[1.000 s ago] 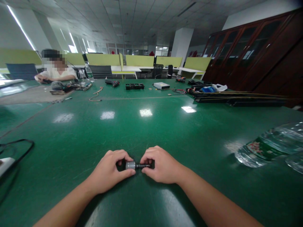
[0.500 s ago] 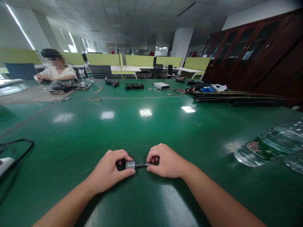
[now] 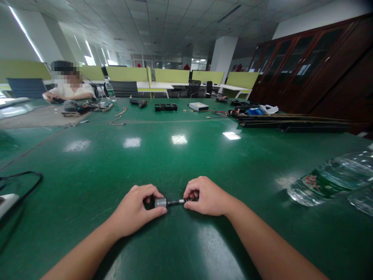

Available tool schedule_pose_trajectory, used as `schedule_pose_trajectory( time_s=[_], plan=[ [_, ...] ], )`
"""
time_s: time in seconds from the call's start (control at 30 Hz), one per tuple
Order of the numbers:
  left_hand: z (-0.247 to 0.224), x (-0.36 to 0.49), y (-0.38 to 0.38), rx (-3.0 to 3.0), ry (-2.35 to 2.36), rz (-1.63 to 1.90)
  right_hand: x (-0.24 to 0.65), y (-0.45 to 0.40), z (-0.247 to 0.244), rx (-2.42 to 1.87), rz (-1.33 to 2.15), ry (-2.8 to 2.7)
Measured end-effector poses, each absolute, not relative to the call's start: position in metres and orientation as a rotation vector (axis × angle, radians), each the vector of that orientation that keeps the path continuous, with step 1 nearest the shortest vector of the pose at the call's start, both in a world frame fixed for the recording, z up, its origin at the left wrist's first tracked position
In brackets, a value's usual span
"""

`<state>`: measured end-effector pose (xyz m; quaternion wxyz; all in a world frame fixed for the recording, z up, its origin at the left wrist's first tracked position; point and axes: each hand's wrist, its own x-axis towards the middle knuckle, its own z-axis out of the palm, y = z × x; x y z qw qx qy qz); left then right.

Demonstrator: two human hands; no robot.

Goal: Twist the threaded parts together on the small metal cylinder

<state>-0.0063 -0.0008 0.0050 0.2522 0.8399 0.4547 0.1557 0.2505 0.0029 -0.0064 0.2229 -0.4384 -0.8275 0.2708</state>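
A metal tool (image 3: 174, 202) with a silver cylindrical head at its left end and a thin dark shaft lies level just above or on the green table. My left hand (image 3: 140, 208) grips the silver head between thumb and fingers. At the other end of the shaft, my right hand (image 3: 204, 197) pinches the thin tip, where a short dark spiral part shows between the fingers. Whether the tool touches the table is hard to tell.
Clear plastic bottles (image 3: 326, 182) lie at the right on the green table (image 3: 151, 155). A black cable (image 3: 35, 174) and a white block (image 3: 8, 204) are at the left. Farther back are a drill (image 3: 138, 102), black parts (image 3: 166, 107), a white box (image 3: 198, 106) and a seated person (image 3: 71, 87).
My right hand has shifted slightly right and up along the shaft, showing more of its thin end. My left hand keeps its grip on the silver head.
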Motion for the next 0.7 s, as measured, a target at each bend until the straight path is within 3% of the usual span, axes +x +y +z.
schedule_pose_trajectory(
  time_s=[0.7],
  plan=[
    [0.007,-0.005,-0.001,2.261,1.217,0.419,0.228,-0.005,-0.007,-1.060,0.829,-2.203]
  ],
)
